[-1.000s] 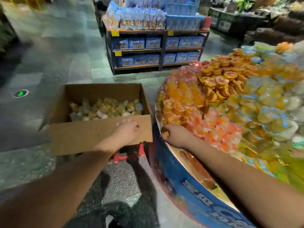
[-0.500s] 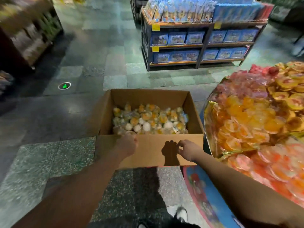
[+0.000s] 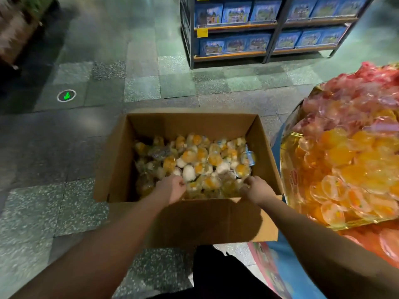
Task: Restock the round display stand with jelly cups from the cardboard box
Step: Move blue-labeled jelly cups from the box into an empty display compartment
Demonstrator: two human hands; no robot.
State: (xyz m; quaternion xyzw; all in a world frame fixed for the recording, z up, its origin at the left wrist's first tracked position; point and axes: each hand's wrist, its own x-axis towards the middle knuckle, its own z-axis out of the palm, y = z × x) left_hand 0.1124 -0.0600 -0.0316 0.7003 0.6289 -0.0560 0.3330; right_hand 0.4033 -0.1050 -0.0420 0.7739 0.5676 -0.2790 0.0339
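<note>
An open cardboard box (image 3: 114, 160) stands on the floor in front of me, partly filled with clear jelly cups (image 3: 207, 156) with yellow, orange and white fillings. My left hand (image 3: 172, 188) is inside the box at its near side, fingers curled round cups in the pile. My right hand (image 3: 255, 189) is also in the box, near its right wall, fingers curled down onto cups. The round display stand (image 3: 286, 178) is at the right, next to the box, heaped with orange and pink jelly cups (image 3: 349, 160).
A dark shelf unit (image 3: 267, 44) with blue boxed goods stands across the tiled aisle behind the box. A green lit marker (image 3: 66, 96) is set in the floor at the left. Another display (image 3: 13, 29) shows at the top left corner.
My view swung left from the stand to the box. My right hand left the stand's edge, and both hands went over the box's near wall into the jelly cups.
</note>
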